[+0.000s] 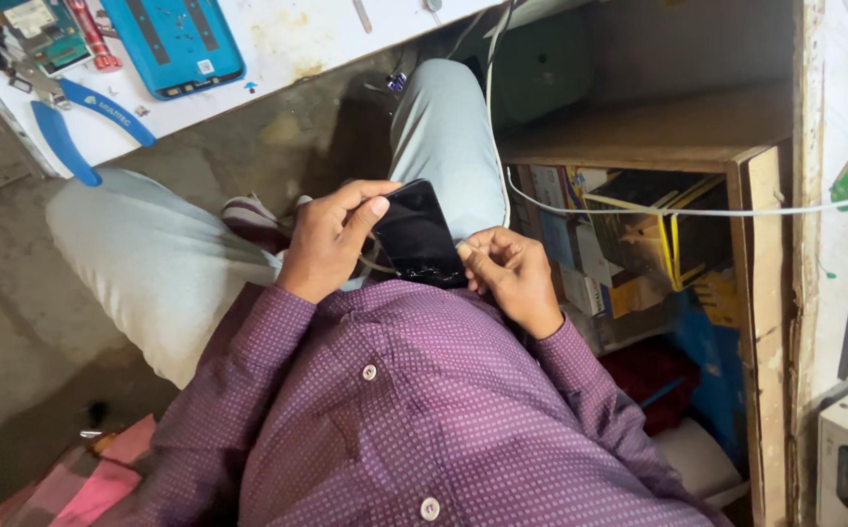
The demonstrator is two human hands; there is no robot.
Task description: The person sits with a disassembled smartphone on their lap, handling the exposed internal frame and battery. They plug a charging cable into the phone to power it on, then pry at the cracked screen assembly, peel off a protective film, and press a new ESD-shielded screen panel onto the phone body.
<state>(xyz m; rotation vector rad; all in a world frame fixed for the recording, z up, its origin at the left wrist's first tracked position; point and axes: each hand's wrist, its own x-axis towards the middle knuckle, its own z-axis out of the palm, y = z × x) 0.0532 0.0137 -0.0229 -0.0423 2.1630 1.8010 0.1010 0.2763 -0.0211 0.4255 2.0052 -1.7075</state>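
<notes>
Fingers of both hands grip black phone between them, over lap.

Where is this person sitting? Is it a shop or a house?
Probably a small phone repair shop. The left hand and right hand hold a black phone with a cracked screen. On the white workbench lie a blue phone back cover, blue-handled pliers and a circuit board.
</notes>
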